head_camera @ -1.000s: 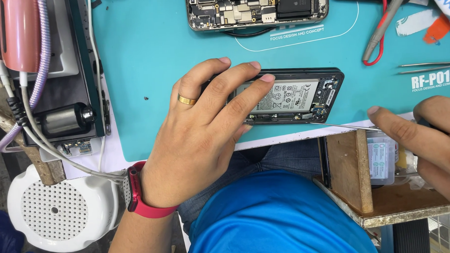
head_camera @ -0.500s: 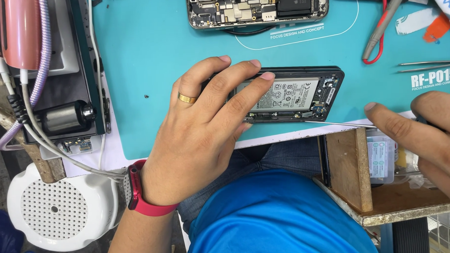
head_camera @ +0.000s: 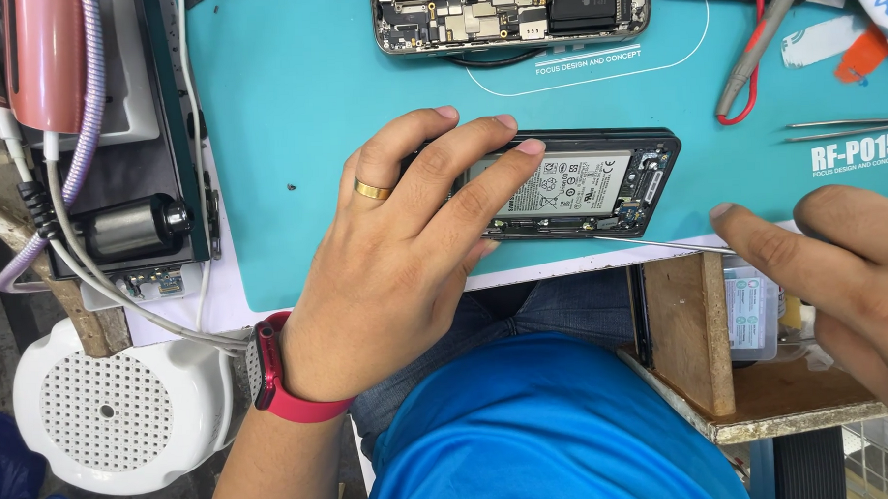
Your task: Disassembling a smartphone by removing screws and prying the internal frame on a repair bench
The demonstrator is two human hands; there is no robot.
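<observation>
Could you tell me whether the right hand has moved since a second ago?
Yes, slightly. The right hand has edged left along the teal mat's front edge, towards the opened phone that the left hand presses down.

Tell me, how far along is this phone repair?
The black phone already lies open, its battery exposed. The left hand pins it to the teal mat while the right hand works a thin metal tool at its lower edge. The insides remain in place; closing up is left.
</observation>
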